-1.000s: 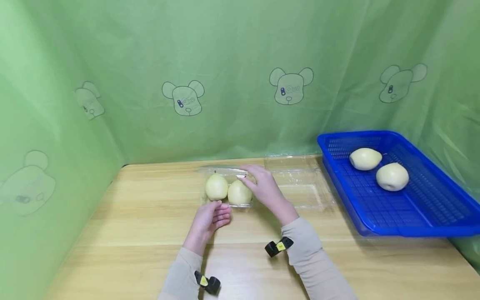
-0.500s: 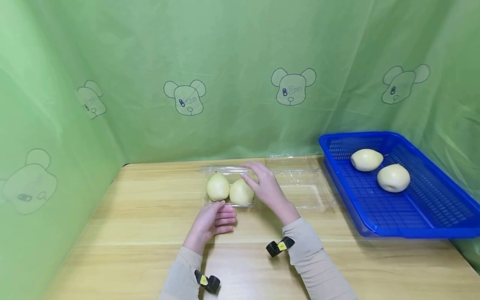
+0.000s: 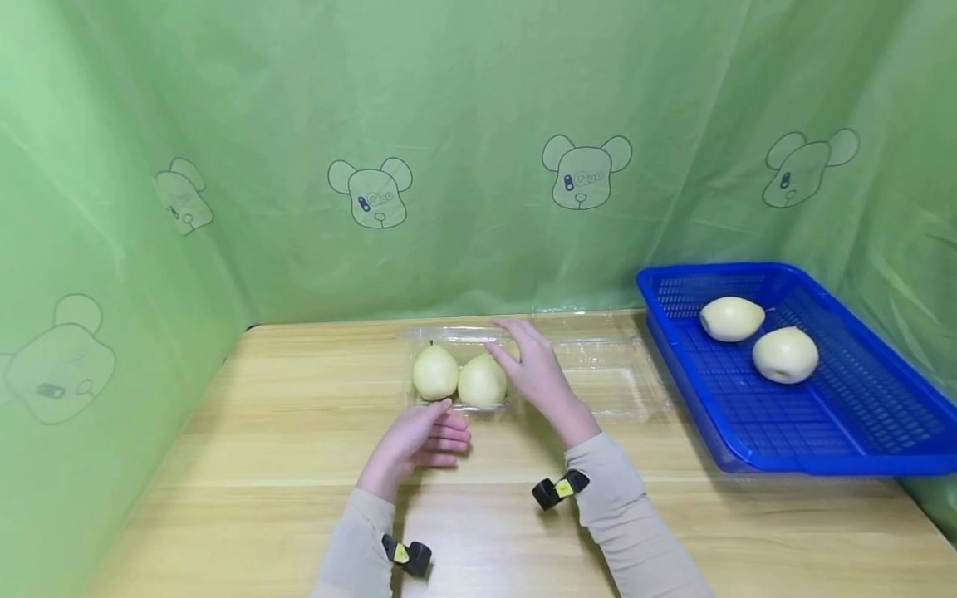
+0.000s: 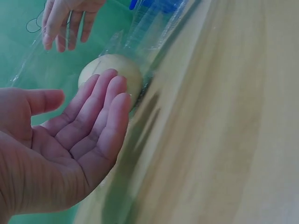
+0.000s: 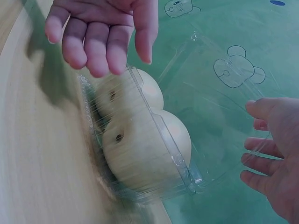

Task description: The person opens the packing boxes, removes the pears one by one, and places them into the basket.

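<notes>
A clear plastic clamshell box (image 3: 458, 407) on the wooden table holds two pale pears (image 3: 435, 374) side by side. Its lid (image 5: 210, 70) stands raised at the far side. My right hand (image 3: 532, 370) is at the lid's right edge, thumb on the near side and fingers beyond, holding it. Just in front of the box is my left hand (image 3: 419, 440), palm turned inward. Its fingers (image 4: 103, 102) are extended and slightly bent, with nothing in them. In the right wrist view the pears (image 5: 145, 140) show through the clear plastic.
Right of the box lies another clear plastic box (image 3: 606, 390), opened out. A blue plastic basket (image 3: 748, 453) at the right holds two more pears (image 3: 785, 355). Green curtains (image 3: 478, 249) printed with bear faces border the table (image 3: 262, 465).
The right hand has shifted slightly right and away with the lid's edge. The left hand's fingers have spread from a looser curl, while the box and pears sit nearly the same.
</notes>
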The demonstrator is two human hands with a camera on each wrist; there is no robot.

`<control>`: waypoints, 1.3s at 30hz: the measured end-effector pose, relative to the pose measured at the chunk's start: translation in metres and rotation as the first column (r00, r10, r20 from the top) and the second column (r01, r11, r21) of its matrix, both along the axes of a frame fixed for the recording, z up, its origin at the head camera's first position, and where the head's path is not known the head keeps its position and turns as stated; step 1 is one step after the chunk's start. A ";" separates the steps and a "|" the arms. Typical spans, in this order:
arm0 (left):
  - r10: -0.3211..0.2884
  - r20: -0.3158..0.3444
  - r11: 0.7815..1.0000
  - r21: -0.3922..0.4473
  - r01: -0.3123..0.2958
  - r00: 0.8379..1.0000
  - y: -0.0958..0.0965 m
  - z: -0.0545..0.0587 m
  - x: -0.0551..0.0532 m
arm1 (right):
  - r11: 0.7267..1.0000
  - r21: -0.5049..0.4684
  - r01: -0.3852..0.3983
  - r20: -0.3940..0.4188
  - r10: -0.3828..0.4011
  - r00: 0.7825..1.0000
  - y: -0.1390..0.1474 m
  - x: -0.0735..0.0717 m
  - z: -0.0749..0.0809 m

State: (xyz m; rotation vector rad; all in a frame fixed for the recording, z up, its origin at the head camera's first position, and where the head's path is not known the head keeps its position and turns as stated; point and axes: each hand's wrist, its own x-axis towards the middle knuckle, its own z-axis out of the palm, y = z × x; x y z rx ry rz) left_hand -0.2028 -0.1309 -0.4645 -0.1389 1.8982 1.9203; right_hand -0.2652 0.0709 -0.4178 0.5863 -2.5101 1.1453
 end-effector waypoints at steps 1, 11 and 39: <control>-0.003 -0.006 1.000 -0.002 0.003 1.000 -0.001 0.001 0.000 | 1.000 -0.005 0.001 0.000 -0.001 1.000 0.000 0.000 0.000; 0.049 -0.121 0.996 -0.069 -0.057 0.991 -0.013 0.019 0.003 | 0.999 -0.040 0.009 0.017 -0.009 1.000 0.005 -0.002 -0.002; 0.057 -0.691 0.722 -0.470 -0.508 0.721 -0.044 0.019 -0.022 | 0.987 -0.163 0.000 0.108 0.018 0.994 0.004 -0.007 -0.010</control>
